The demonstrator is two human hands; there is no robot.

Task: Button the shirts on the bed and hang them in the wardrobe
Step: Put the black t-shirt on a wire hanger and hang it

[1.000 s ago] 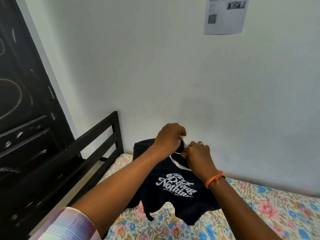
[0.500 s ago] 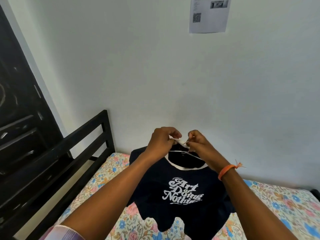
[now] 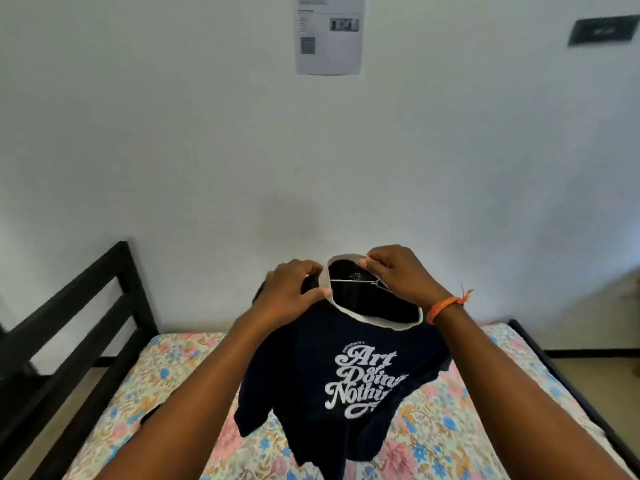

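Note:
A navy T-shirt (image 3: 322,382) with white lettering and a white collar hangs in the air over the bed (image 3: 162,386). My left hand (image 3: 287,296) pinches the collar's left side. My right hand (image 3: 398,275), with an orange band at the wrist, pinches the collar's far edge. The neck opening is stretched wide between both hands. A thin metal wire hanger (image 3: 356,281) shows inside the opening. The shirt's lower hem droops onto the floral sheet.
A black slatted headboard (image 3: 79,306) stands at the left of the bed. A dark bed rail (image 3: 568,386) runs along the right side. A printed paper (image 3: 329,32) is stuck on the white wall, with a dark switch plate (image 3: 602,29) at the upper right.
Both hands lifted the shirt higher and moved apart, spreading the collar open. The camera view swung right, so the black door at the left has left the frame.

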